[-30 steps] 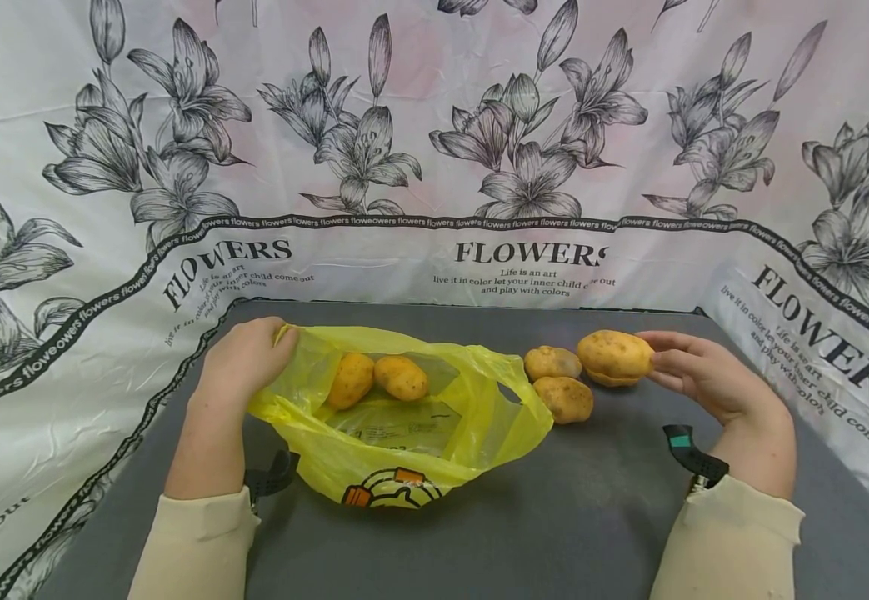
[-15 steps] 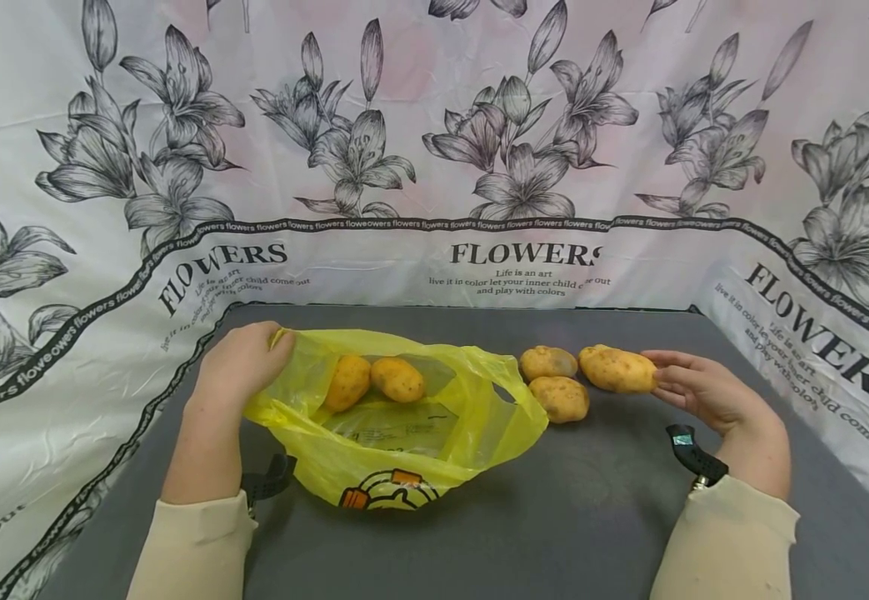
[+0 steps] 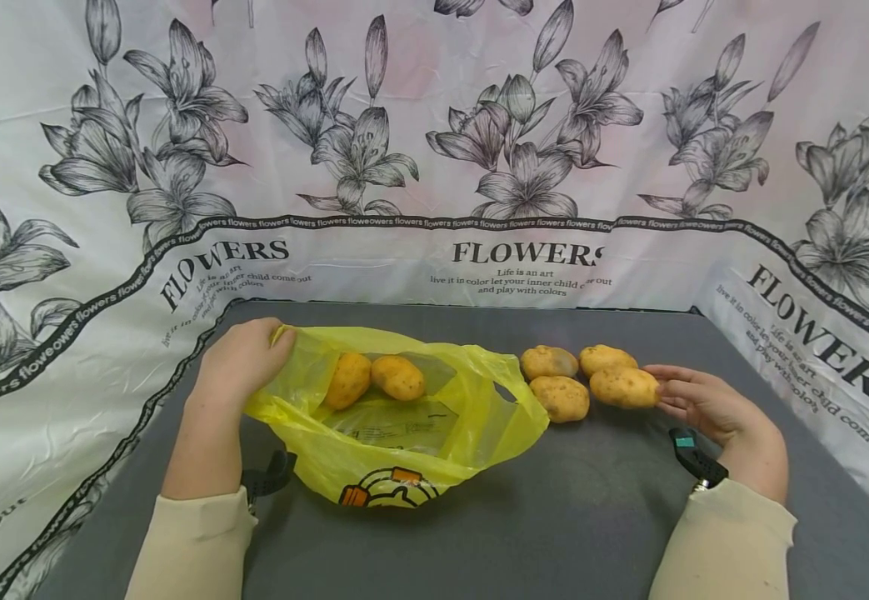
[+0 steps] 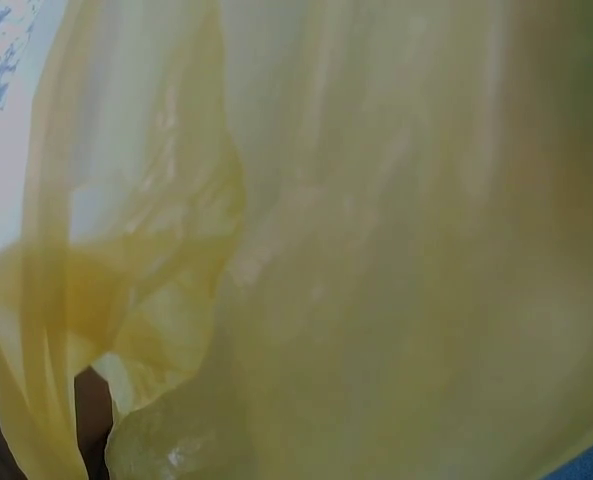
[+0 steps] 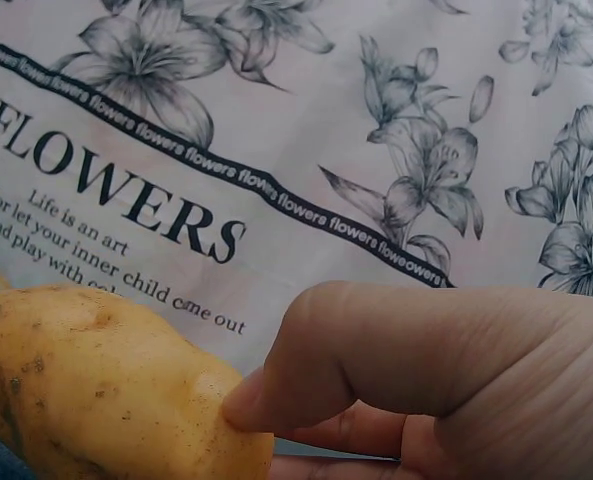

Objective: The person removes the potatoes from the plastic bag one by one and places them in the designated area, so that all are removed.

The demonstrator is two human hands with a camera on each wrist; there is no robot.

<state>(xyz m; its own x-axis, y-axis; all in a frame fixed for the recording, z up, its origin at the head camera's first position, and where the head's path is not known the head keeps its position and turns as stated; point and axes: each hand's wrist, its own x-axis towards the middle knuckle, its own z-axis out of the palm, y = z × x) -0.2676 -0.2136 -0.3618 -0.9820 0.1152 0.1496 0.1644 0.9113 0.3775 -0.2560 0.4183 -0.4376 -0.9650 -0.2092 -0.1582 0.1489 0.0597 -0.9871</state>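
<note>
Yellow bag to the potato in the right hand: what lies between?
In the head view, one loose potato lies between the yellow bag and the pinched potato; a second loose one sits just behind it.

A plain cream cloth sleeve with a slightly wavy hem (image 3: 190,542) fills the lower left of the frame; a matching cream cloth sleeve (image 3: 726,546) fills the lower right. Beyond them, the left hand (image 3: 245,357) and right hand (image 3: 710,404) are bare. At the right cuff sits a curved black wrist device (image 3: 696,460) marked with a teal-green rectangular patch (image 3: 685,442); the dark, curved left-wrist device (image 3: 271,477) looks similar, though its details are hard to make out.
</note>
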